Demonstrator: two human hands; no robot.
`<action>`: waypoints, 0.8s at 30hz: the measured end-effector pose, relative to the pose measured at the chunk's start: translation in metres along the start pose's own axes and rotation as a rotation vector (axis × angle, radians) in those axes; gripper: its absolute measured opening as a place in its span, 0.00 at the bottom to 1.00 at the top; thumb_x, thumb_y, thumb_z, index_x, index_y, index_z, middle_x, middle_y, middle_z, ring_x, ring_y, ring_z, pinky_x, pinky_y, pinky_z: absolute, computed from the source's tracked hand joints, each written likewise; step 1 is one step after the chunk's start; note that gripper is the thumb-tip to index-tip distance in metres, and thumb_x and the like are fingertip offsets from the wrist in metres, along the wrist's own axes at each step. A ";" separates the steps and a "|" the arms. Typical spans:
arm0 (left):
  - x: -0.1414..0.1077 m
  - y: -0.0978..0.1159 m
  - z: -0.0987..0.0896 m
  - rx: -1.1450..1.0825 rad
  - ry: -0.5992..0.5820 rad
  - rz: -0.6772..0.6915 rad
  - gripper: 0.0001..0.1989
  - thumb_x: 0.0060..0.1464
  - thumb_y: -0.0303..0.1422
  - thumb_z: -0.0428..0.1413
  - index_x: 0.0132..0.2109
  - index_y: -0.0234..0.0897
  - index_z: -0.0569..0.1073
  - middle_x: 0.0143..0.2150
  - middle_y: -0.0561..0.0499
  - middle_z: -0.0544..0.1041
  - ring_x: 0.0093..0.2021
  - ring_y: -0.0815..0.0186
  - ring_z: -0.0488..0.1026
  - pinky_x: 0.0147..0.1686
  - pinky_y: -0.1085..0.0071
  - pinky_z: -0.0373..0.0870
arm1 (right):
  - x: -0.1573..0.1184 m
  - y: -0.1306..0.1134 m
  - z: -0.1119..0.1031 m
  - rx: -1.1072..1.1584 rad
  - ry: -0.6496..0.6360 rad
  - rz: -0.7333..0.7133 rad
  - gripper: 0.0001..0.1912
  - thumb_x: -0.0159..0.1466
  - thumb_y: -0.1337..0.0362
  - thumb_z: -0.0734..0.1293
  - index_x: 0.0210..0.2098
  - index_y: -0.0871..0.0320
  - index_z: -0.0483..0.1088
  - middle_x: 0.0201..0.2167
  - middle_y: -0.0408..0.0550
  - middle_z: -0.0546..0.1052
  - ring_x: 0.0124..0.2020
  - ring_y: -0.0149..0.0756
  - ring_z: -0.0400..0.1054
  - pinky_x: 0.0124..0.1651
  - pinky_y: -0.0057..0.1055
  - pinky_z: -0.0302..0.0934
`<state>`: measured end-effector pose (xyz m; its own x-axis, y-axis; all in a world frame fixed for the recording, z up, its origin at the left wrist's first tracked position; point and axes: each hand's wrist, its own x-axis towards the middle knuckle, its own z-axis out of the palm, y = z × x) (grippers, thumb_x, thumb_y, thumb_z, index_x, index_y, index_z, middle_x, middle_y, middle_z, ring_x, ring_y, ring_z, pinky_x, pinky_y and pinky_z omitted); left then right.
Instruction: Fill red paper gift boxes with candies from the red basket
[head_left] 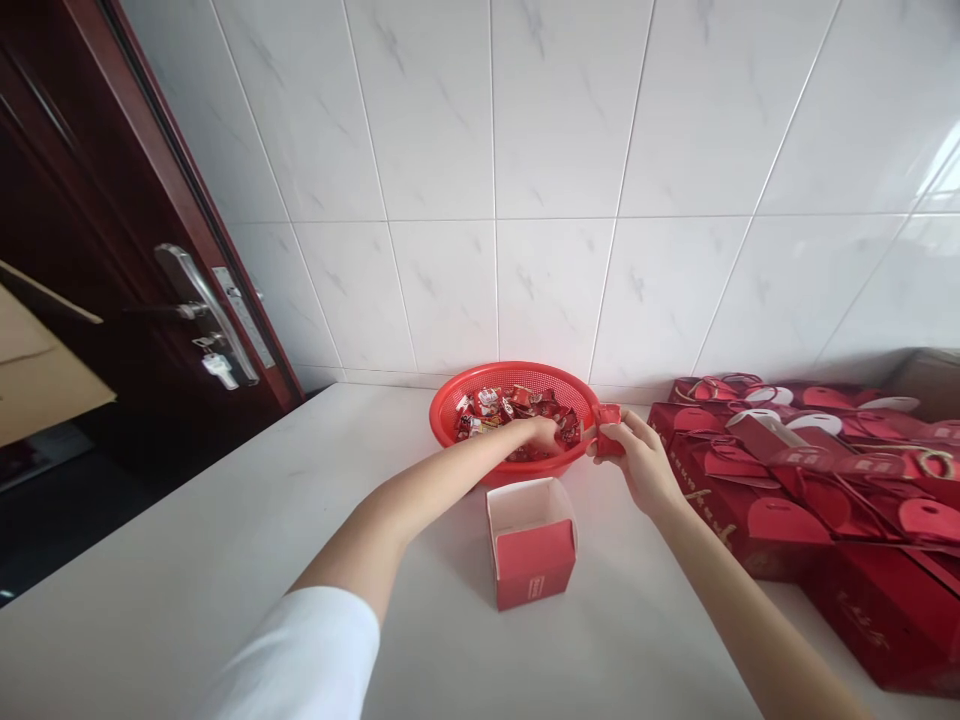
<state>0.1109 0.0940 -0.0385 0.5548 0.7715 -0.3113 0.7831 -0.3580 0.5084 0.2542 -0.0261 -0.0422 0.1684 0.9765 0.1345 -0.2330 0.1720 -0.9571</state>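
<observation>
A red plastic basket (469, 383) stands against the tiled wall, holding several small wrapped candies (517, 400). My left hand (541, 434) reaches down inside the basket among the candies at its right side; its fingertips are partly hidden, so I cannot tell what they grip. Just right of the basket rim, my right hand (634, 452) is closed on a red wrapped candy (609, 428). Below the basket sits a small red box (536, 560) with its white inside showing and its top uncovered; neither hand touches it.
Many red gift boxes (780, 520) with heart-shaped tops are packed together on the right of the white table (420, 640). A dark red door (97, 150) with a handle and keys (217, 368) is at the left, near a cardboard box (45, 370).
</observation>
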 end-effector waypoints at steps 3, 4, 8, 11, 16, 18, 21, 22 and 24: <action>0.002 0.000 0.005 0.013 -0.056 -0.047 0.10 0.37 0.25 0.64 0.18 0.36 0.70 0.19 0.51 0.71 0.24 0.60 0.69 0.31 0.63 0.67 | -0.001 0.000 0.002 -0.011 -0.011 0.014 0.14 0.48 0.57 0.74 0.28 0.56 0.69 0.26 0.45 0.77 0.25 0.33 0.68 0.29 0.31 0.63; 0.003 -0.001 0.004 0.007 -0.062 -0.045 0.09 0.36 0.24 0.64 0.18 0.36 0.70 0.18 0.52 0.71 0.23 0.62 0.68 0.30 0.64 0.66 | -0.001 0.000 0.002 -0.013 -0.011 0.015 0.13 0.48 0.57 0.74 0.28 0.56 0.69 0.26 0.45 0.76 0.25 0.33 0.68 0.29 0.31 0.63; -0.003 -0.006 -0.013 -0.086 0.007 0.018 0.09 0.36 0.29 0.67 0.23 0.37 0.73 0.21 0.56 0.71 0.24 0.65 0.68 0.29 0.68 0.64 | 0.001 0.001 -0.001 -0.005 -0.020 0.006 0.13 0.48 0.56 0.74 0.28 0.56 0.71 0.25 0.44 0.76 0.24 0.31 0.66 0.30 0.31 0.63; -0.019 -0.009 -0.024 -0.398 0.164 0.169 0.13 0.39 0.38 0.69 0.31 0.37 0.76 0.26 0.55 0.74 0.29 0.65 0.72 0.31 0.69 0.66 | 0.002 0.002 -0.002 0.019 -0.035 0.013 0.15 0.49 0.54 0.76 0.28 0.57 0.73 0.25 0.45 0.76 0.26 0.32 0.66 0.31 0.31 0.63; -0.052 -0.006 -0.025 -0.747 0.316 0.352 0.19 0.40 0.41 0.71 0.36 0.35 0.77 0.33 0.52 0.77 0.35 0.64 0.75 0.38 0.68 0.69 | 0.000 -0.001 0.003 0.126 0.007 0.056 0.21 0.46 0.49 0.78 0.31 0.56 0.77 0.32 0.48 0.78 0.35 0.38 0.71 0.34 0.32 0.67; -0.059 -0.006 -0.022 -0.766 0.363 0.377 0.17 0.41 0.41 0.70 0.32 0.35 0.75 0.31 0.53 0.76 0.34 0.65 0.74 0.37 0.68 0.69 | -0.002 -0.002 0.006 0.144 -0.006 0.026 0.21 0.46 0.48 0.79 0.33 0.54 0.78 0.34 0.47 0.78 0.37 0.39 0.71 0.37 0.33 0.67; -0.062 -0.010 -0.015 -0.763 0.452 0.346 0.16 0.41 0.40 0.71 0.30 0.36 0.73 0.29 0.54 0.74 0.33 0.65 0.74 0.36 0.68 0.69 | -0.005 -0.003 0.011 0.122 -0.033 -0.023 0.19 0.49 0.48 0.78 0.32 0.54 0.77 0.33 0.46 0.77 0.36 0.37 0.70 0.38 0.33 0.66; -0.062 -0.012 -0.013 -0.772 0.486 0.322 0.16 0.40 0.39 0.71 0.30 0.36 0.74 0.29 0.53 0.75 0.34 0.64 0.74 0.37 0.68 0.70 | -0.005 -0.002 0.013 0.122 -0.029 -0.018 0.19 0.48 0.48 0.78 0.31 0.54 0.77 0.32 0.45 0.77 0.35 0.37 0.70 0.39 0.33 0.67; -0.060 -0.015 -0.010 -0.813 0.543 0.275 0.16 0.39 0.37 0.72 0.32 0.35 0.75 0.31 0.52 0.76 0.36 0.63 0.75 0.39 0.67 0.71 | -0.004 0.001 0.015 0.143 -0.011 0.024 0.19 0.46 0.49 0.80 0.29 0.54 0.76 0.31 0.44 0.76 0.35 0.36 0.69 0.40 0.33 0.67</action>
<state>0.0626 0.0585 -0.0193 0.3259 0.9235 0.2025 0.1074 -0.2489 0.9625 0.2387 -0.0278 -0.0397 0.1506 0.9819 0.1152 -0.3716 0.1642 -0.9138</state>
